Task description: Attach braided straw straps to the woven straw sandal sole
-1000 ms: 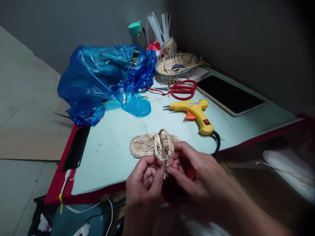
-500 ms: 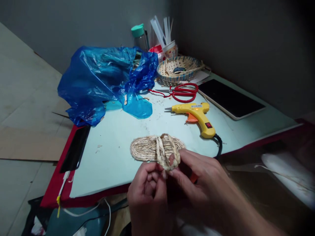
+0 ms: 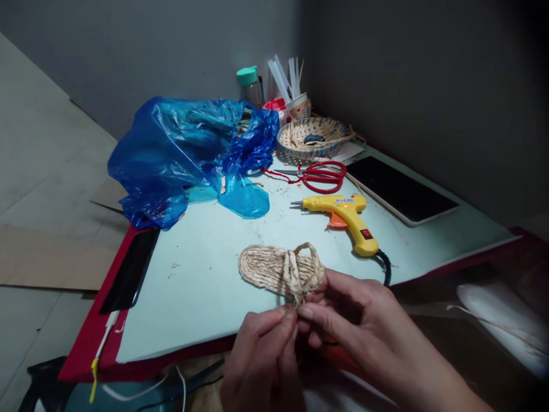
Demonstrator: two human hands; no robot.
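A small woven straw sandal [image 3: 268,268] with a braided strap [image 3: 295,274] is held over the near edge of the pale table [image 3: 206,297]. My left hand [image 3: 263,355] pinches the strap's loose ends from below, thumb and fingers closed. My right hand [image 3: 355,326] grips the sandal's near end and the same strap, fingers closed around it. The two hands touch at the strap's knot.
A yellow glue gun [image 3: 343,214] with a black cord lies just behind the sandal. Red scissors [image 3: 319,173], a woven basket [image 3: 313,136], a cup of glue sticks [image 3: 295,103], a bottle [image 3: 251,84], a blue plastic bag [image 3: 184,151], a dark tablet [image 3: 398,187] and a phone [image 3: 131,269] surround it.
The view has tilted up, so everything sits lower in frame. My hands have turned the sandal slightly and drawn the strap ends down toward me; my left fingers have closed tighter.
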